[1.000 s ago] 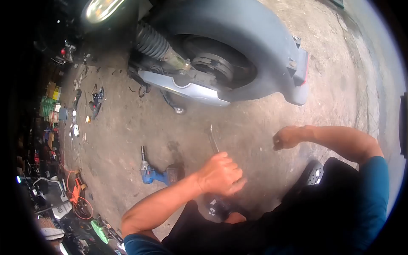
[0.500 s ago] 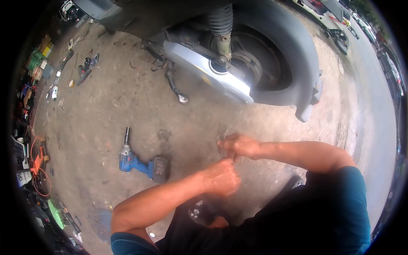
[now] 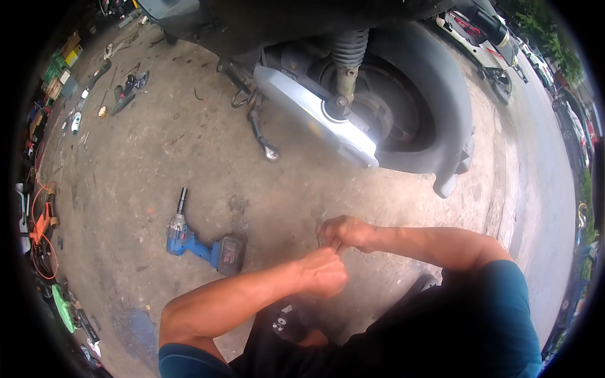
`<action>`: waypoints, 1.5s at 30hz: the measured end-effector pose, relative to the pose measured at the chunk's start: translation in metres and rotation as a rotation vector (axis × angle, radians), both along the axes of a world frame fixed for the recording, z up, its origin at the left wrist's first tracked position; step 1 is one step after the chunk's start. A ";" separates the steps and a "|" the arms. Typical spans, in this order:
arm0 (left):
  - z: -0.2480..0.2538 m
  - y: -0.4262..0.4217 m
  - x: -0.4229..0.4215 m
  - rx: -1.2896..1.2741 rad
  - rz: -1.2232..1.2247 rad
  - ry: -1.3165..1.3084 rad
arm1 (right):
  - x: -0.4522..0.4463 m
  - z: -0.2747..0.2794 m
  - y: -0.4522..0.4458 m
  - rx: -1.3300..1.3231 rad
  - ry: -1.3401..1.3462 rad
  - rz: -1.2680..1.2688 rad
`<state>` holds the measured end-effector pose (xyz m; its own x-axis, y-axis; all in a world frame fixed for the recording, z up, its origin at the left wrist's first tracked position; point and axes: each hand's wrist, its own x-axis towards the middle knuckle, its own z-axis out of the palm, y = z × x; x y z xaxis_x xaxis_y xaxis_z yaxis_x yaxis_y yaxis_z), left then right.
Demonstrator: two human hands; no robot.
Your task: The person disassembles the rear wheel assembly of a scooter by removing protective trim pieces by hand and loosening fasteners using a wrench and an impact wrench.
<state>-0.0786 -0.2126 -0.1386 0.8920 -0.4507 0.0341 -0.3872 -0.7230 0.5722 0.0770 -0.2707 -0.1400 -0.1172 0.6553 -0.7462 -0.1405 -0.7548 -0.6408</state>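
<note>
Close together in front of my body, both hands are above the concrete floor. My left hand (image 3: 323,272) is closed in a fist, its knuckles upward, just below the other hand. Curled fingers close my right hand (image 3: 348,234) around something small and thin that I cannot make out; the fingers hide most of it. To the left on the floor lies a blue cordless impact wrench (image 3: 198,247) with a long socket and a dark battery. Ahead is a scooter's rear wheel (image 3: 403,126) with a silver side cover (image 3: 315,116) and a spring shock absorber (image 3: 348,69).
A kickstand-like dark metal arm (image 3: 258,133) sticks out beneath the scooter. Scattered tools (image 3: 129,94) lie at far left, with an orange cable (image 3: 43,242) and a green item (image 3: 62,307) along that edge. Another scooter (image 3: 479,44) stands at upper right beside the road.
The view has shifted slightly, so the scooter sits lower. My hands remain together, and the thin metal piece seen between them earlier is now mostly hidden. The impact wrench has stayed on the floor.
</note>
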 end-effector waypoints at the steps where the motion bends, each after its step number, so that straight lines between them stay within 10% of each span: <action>1: 0.000 -0.001 0.001 -0.009 -0.008 0.005 | 0.000 -0.001 -0.002 0.005 -0.004 0.013; 45: 0.004 -0.007 0.005 0.050 0.018 0.033 | 0.008 -0.003 -0.006 0.025 -0.047 0.052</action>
